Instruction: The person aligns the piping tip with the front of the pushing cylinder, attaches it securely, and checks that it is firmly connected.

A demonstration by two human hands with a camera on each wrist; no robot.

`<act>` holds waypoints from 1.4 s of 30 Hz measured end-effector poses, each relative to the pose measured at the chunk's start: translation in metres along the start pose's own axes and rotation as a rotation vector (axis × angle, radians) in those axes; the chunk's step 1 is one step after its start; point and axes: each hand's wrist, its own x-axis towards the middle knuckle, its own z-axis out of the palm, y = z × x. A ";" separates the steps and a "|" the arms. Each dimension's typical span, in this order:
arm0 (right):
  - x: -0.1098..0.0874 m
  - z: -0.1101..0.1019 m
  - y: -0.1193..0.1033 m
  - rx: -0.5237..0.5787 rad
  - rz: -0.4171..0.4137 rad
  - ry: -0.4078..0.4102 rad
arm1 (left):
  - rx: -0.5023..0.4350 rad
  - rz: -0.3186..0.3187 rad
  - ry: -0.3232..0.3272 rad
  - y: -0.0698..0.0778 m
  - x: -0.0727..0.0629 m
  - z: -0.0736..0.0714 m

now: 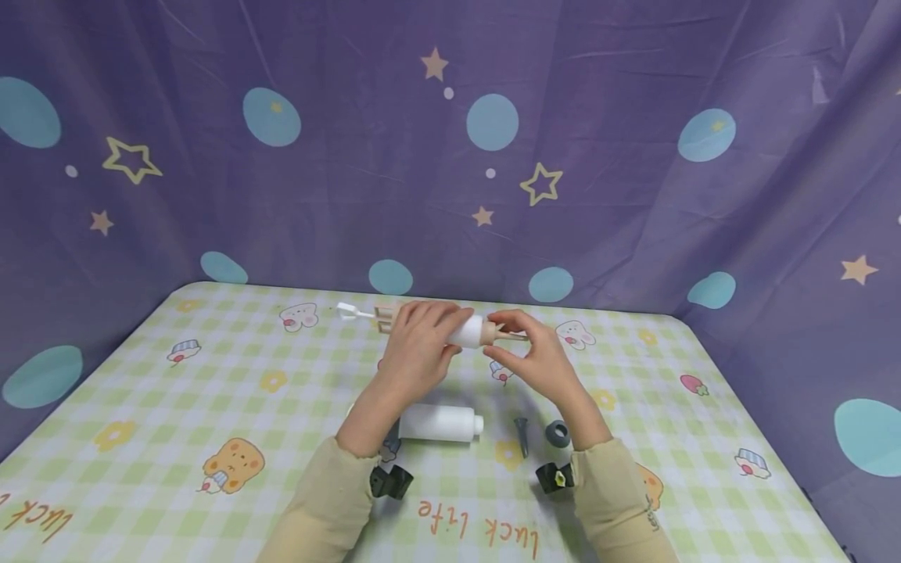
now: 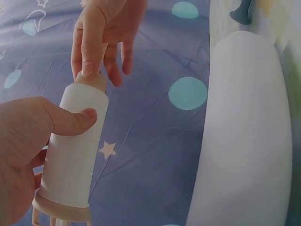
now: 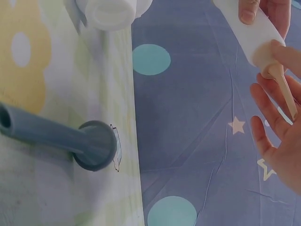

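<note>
A white squeeze bottle (image 1: pixel 466 332) is held lengthwise above the table, and my left hand (image 1: pixel 422 344) grips it round the body, thumb along its side in the left wrist view. At its right end is a beige cap (image 2: pixel 96 81) with a long tapered spout (image 3: pixel 285 92). My right hand (image 1: pixel 540 353) pinches this cap between thumb and fingers. From the bottle's other end stick out a beige pronged holder (image 1: pixel 383 319) and a thin white stick with a flat white head (image 1: pixel 348 311).
Nearer me, a second white bottle (image 1: pixel 439 423) lies on its side, partly behind the left forearm. To its right are a dark grey nozzle (image 1: pixel 522 435) and a dark grey ring-shaped cap (image 1: pixel 558 434). A purple curtain (image 1: pixel 598 234) hangs behind the table's checked cloth (image 1: pixel 303 446).
</note>
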 end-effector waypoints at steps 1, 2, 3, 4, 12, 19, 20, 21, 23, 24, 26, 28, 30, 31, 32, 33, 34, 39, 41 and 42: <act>0.000 0.000 0.000 0.005 -0.003 0.001 | 0.000 0.001 0.000 0.000 0.000 0.000; 0.000 0.000 0.000 0.006 -0.009 0.002 | 0.001 0.002 0.000 0.000 0.000 0.001; 0.000 0.000 0.000 0.008 -0.012 0.002 | 0.001 0.003 0.000 0.000 0.000 0.001; 0.000 0.000 -0.001 0.009 -0.016 0.003 | -0.001 0.004 0.000 0.000 0.000 0.001; 0.000 0.000 -0.001 -0.001 -0.024 0.012 | -0.004 0.010 0.009 0.000 -0.001 0.002; 0.000 0.000 -0.001 0.006 -0.022 0.013 | -0.006 0.019 0.023 0.000 -0.001 0.002; 0.000 0.000 -0.001 0.005 -0.021 0.010 | -0.006 0.018 0.024 0.000 -0.001 0.002; 0.000 0.000 -0.001 0.006 -0.020 0.008 | -0.005 0.018 0.024 0.000 -0.001 0.002; 0.000 0.001 0.000 0.006 -0.018 0.003 | -0.004 0.018 0.024 0.000 -0.001 0.002; 0.000 0.001 0.000 0.007 -0.017 0.002 | -0.003 0.017 0.023 0.001 -0.001 0.002; 0.000 0.001 0.000 0.012 -0.014 0.005 | -0.002 0.019 0.024 0.001 -0.001 0.002; 0.000 0.001 0.000 0.015 -0.011 0.010 | -0.004 0.022 0.024 0.001 -0.001 0.002; 0.000 0.001 0.000 0.012 -0.008 0.016 | -0.007 0.024 0.025 0.001 0.000 0.003; 0.000 0.001 0.000 0.009 -0.006 0.018 | -0.008 0.024 0.023 0.001 0.000 0.003; 0.001 0.001 -0.001 0.003 -0.006 0.018 | -0.008 0.023 0.021 0.001 0.000 0.003; 0.001 0.001 -0.001 -0.003 -0.005 0.017 | -0.006 0.020 0.014 0.001 0.000 0.003; 0.001 0.001 -0.002 -0.013 -0.004 0.017 | -0.006 0.018 0.010 0.001 0.000 0.003; 0.001 0.001 -0.003 -0.035 -0.008 0.007 | -0.008 0.008 -0.024 0.001 0.000 0.003; 0.001 0.001 -0.003 -0.034 -0.013 0.002 | -0.012 0.009 -0.027 0.001 0.000 0.004; 0.001 0.001 -0.002 -0.031 -0.017 -0.001 | -0.014 0.012 -0.025 0.001 0.000 0.004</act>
